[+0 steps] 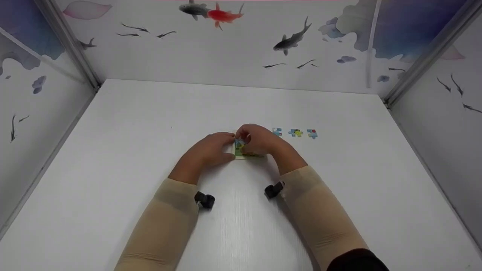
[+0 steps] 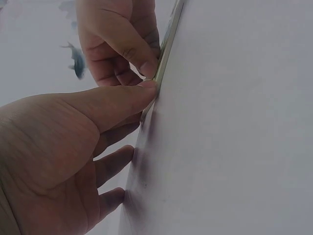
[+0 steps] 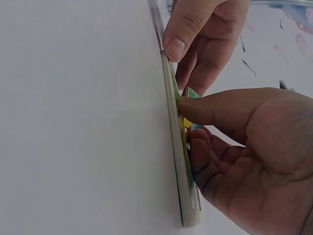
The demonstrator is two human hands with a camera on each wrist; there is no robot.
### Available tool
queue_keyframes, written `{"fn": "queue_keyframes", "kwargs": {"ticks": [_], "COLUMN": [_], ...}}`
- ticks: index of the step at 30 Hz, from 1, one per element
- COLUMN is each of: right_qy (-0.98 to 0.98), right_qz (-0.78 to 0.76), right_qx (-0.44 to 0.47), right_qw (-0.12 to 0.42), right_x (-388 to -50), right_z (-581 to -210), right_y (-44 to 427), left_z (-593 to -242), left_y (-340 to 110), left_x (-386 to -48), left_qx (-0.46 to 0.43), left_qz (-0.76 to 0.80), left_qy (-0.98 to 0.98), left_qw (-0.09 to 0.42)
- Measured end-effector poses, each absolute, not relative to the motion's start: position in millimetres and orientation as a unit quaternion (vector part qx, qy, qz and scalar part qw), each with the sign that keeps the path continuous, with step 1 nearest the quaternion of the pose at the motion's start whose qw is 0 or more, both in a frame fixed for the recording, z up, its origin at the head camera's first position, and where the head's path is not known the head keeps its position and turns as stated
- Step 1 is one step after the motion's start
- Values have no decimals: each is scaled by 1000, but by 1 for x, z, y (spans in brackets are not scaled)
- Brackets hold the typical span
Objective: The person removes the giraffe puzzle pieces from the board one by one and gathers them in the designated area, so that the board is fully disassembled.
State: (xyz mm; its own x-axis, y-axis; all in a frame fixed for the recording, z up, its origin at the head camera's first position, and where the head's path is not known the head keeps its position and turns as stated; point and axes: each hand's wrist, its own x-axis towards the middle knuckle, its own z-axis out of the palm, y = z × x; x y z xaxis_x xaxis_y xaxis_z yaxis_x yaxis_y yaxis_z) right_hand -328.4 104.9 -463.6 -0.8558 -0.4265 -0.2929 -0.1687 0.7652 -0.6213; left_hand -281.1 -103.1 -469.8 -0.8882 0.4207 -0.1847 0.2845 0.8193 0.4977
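A small jigsaw puzzle board (image 1: 239, 157) with a pale rim and a green picture lies flat on the white table. My left hand (image 1: 214, 149) holds its left side, thumb at the near corner and forefinger at the far one. Over the board, my right hand (image 1: 260, 140) pinches a puzzle piece (image 3: 193, 93) between thumb and fingers. That piece stands tilted on the board in the right wrist view, showing blue, green and yellow. The right hand hides much of the picture, so I cannot tell how many pieces lie in it.
Right of the board lie three loose puzzle pieces: a blue and white one (image 1: 277, 131), a blue and yellow one (image 1: 296, 132) and a blue one with a red spot (image 1: 312, 133). White panels (image 1: 226, 56) printed with fish border the table's back and sides.
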Motion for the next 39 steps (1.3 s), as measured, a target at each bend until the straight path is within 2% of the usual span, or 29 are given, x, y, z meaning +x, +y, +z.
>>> {"fn": "queue_keyframes", "kwargs": {"ticks": [10,18,24,32,39], "right_qy": [909,884,882,882,880], "right_qz": [-344,-406,-419,-414,-413], "right_qx": [-146,-129,-81,-38,-20], "right_qw": [187,194,197,222,234], "right_x": [-336,-341,-347,-353,-354], "right_z": [-460,-442,-433,-438,-448], "right_y": [122,154,188,225,239], "left_z": [-469,-470,-471,-472,-473], "left_y": [-101,-101,-100,-101,-101], "left_x": [-282,-282,-281,-280,-281], "left_qx": [161,150,154,157,155], "left_qz": [238,245,247,246,245], "left_qy": [945,944,942,941,943], "left_qw": [157,164,166,169,166]}}
